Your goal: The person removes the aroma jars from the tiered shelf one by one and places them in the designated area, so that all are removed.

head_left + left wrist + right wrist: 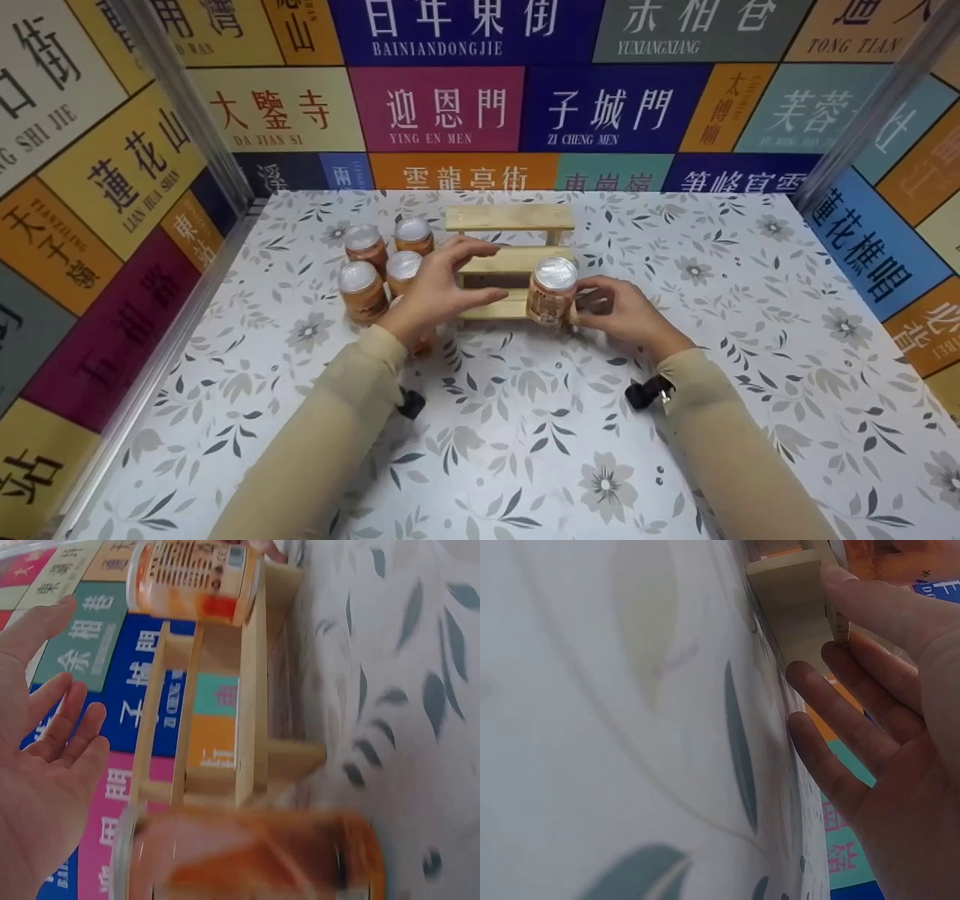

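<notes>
A small stepped wooden rack (510, 259) stands on the table. On the right end of its lowest step sits a can with a silver lid and orange label (553, 292), upright. My right hand (626, 311) is beside that can; in the right wrist view its thumb and forefinger pinch the end of the rack's step (799, 592). My left hand (442, 289) reaches over the rack's left side with thumb and fingers spread apart, holding nothing. Several similar cans (364, 292) stand left of it, one partly hidden under the hand. The left wrist view shows one orange can (255, 855) up close.
A white tablecloth with grey leaves (540, 450) covers the table. Upright panels with coloured sign prints (435, 109) close off the back and both sides. Clear-edged corner posts (199, 112) rise at the back corners.
</notes>
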Available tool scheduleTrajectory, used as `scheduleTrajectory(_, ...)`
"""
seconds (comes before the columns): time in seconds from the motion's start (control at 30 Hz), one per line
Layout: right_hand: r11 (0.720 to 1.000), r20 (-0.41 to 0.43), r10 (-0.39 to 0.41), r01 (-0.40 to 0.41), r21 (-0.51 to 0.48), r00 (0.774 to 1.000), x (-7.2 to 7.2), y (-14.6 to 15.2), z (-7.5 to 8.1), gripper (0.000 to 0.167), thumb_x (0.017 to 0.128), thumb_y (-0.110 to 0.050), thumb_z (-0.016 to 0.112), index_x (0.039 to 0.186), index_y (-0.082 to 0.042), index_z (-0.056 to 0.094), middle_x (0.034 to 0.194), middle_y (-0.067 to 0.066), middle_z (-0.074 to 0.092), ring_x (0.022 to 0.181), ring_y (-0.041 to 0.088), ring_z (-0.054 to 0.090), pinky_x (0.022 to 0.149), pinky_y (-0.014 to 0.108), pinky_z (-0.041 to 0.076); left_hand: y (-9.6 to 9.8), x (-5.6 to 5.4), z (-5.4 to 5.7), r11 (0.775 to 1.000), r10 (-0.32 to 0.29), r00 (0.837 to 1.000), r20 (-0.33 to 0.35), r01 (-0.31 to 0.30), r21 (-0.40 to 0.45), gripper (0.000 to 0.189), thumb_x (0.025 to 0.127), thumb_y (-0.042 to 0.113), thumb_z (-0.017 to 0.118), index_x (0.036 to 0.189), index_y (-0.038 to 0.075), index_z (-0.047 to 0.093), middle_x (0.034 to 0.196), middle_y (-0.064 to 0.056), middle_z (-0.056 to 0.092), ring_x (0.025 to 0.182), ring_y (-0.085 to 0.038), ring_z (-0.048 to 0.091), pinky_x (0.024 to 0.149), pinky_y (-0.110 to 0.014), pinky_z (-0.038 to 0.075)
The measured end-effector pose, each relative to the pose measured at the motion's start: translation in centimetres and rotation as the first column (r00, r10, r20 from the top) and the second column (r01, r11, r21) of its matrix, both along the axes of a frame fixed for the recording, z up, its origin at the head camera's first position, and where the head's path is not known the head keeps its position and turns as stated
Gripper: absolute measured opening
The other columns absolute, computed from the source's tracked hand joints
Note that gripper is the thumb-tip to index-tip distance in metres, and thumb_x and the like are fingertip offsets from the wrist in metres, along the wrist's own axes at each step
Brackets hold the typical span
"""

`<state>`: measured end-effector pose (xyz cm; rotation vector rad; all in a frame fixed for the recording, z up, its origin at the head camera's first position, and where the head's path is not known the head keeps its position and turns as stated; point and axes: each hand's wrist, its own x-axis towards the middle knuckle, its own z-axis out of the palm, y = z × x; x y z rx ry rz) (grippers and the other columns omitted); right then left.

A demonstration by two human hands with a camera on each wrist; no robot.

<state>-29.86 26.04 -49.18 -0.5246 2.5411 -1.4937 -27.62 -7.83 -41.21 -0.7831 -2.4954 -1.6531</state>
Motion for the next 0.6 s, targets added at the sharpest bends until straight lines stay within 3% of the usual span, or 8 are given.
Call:
scheduleTrajectory(0.13,1.0,0.009,-0.003,0.002,0.02,1.0,0.0,0.2,0.1,0.057,0.085,-0.012,0.085,0.137,-0.004,0.061,0.126,0.021,0.07,0.114,0.04,0.069,0.104,0.053,0.055,2.6,-0.8,-0.2,0.999,-0.024,1.0,0.015,0.025,-0.041,0.064,0.081,0.028,0.09,0.137,0.015,0.064,0.135,-0.001,0.061,0.132,-0.016,0.055,0.121,-0.028,0.039)
scheduleTrajectory(0.4,1.0,-0.002,-0.014,0.014,0.025,1.0,0.0,0.1,0.3,0.057,0.084,-0.013,0.086,0.136,-0.01,0.063,0.125,0.016,0.071,0.113,0.036,0.07,0.104,0.05,0.056,5.9,-2.1,-1.0,0.998,-0.06,0.997,0.048,0.061,-0.019,0.068,0.081,0.027,0.091,0.141,0.013,0.061,0.137,-0.004,0.061,0.133,-0.016,0.055,0.122,-0.029,0.038)
scheduleTrajectory(0.6,0.999,0.025,-0.021,0.02,0.034,0.999,0.1,0.1,0.4,0.06,0.085,-0.013,0.086,0.139,-0.008,0.061,0.127,0.02,0.07,0.114,0.04,0.069,0.103,0.054,0.056,7.2,-2.0,-1.9,0.995,-0.104,0.99,0.1,0.103,0.019,0.075,0.079,0.028,0.092,0.144,0.01,0.058,0.134,-0.003,0.06,0.127,-0.02,0.062,0.113,-0.04,0.05)
